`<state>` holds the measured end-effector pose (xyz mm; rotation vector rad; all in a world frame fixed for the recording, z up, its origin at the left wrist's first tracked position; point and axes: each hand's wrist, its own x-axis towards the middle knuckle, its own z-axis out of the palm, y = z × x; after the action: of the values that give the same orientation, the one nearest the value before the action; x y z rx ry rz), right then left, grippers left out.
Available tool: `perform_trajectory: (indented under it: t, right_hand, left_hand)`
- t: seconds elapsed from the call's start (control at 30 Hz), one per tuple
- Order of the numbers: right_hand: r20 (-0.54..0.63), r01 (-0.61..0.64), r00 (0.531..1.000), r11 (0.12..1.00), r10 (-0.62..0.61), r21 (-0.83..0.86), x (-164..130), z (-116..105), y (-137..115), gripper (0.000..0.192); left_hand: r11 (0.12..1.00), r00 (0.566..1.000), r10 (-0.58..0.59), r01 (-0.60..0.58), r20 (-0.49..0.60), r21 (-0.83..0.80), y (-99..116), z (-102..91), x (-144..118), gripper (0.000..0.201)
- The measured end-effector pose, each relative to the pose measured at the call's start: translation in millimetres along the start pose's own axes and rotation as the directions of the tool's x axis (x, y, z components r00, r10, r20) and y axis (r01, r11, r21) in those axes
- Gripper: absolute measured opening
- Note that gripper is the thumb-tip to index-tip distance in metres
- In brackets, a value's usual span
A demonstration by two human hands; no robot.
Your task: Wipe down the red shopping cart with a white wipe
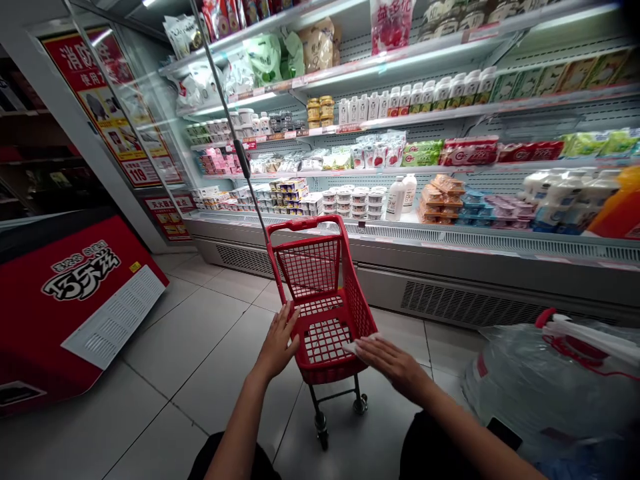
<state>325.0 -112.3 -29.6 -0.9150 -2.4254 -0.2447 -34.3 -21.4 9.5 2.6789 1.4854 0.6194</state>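
1. Red shopping cart (325,303): centre of frame, on the tiled floor (200,347), basket empty (nothing loaded yet).
2. Left hand (277,345): fingers spread flat against the cart's left rim, not clamped.
3. Right hand (393,361): open, palm down at the near right rim, resting over a small white item (351,347) (identity unclear).
4. Chilled shelves (425,160): upper right of frame, fully stocked, untouched.
5. Plastic-wrapped bundle (545,387): lower right, apart from the cart.

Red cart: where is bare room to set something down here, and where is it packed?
The red cart basket holds nothing, between left hand and right hand. Bare floor tiles lie between it and the red freezer. The chiller shelves are crowded.
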Motion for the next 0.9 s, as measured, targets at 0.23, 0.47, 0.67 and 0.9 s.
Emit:
perform_trajectory:
  t: [0.23,0.47,0.67,0.9]
  right_hand:
    - [-0.048,-0.103,0.994,0.995,0.103,-0.003,15,17,-3,0.076]
    - [0.011,0.023,1.000,0.998,-0.024,0.061,39,33,-30,0.066]
    - [0.117,0.093,0.987,0.985,-0.110,0.145,47,14,31,0.069]
    - [0.029,-0.062,0.998,0.996,0.060,0.065,61,21,94,0.082]
  left_hand:
    - [0.986,0.979,-0.104,0.125,-0.175,0.112,53,36.7,-5,0.066]
    - [0.993,0.985,-0.029,0.048,-0.167,0.112,102,68.5,-24,0.080]
    - [0.994,0.992,0.022,-0.009,-0.122,0.108,88,59.2,-23,0.079]
    - [0.993,0.993,0.078,-0.069,-0.089,0.101,103,60.8,-18,0.076]
